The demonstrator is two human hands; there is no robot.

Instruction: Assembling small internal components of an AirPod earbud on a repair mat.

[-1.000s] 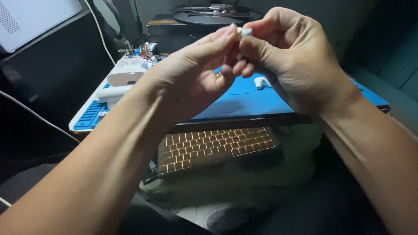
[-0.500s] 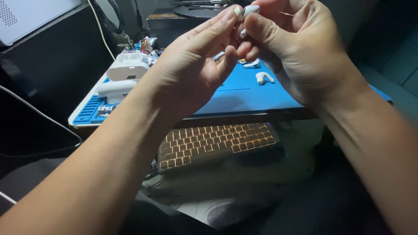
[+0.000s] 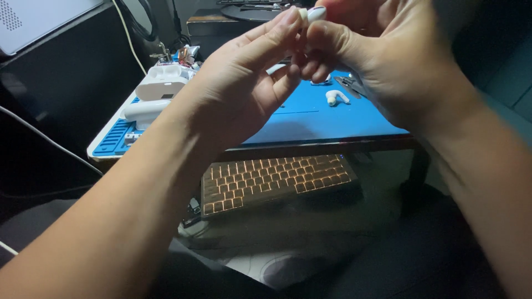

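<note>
Both hands are raised near the top of the head view, above a blue work mat (image 3: 332,119). My left hand (image 3: 244,83) and my right hand (image 3: 377,52) pinch a small white earbud (image 3: 315,13) together between their fingertips. Its white tip pokes out above the fingers; the rest is hidden by them. A second white earbud (image 3: 336,97) lies loose on the mat below my right hand.
An open white earbud case (image 3: 162,83) and a white cylinder-shaped piece (image 3: 143,109) sit at the mat's left end. A backlit keyboard (image 3: 277,180) rests on a lower shelf. Dark tweezers (image 3: 350,84) lie near the loose earbud. Cables hang at the left.
Both hands have risen toward the top of the view with the earbud still pinched between them; the view has shifted so the mat and keyboard sit lower and more to the right.
</note>
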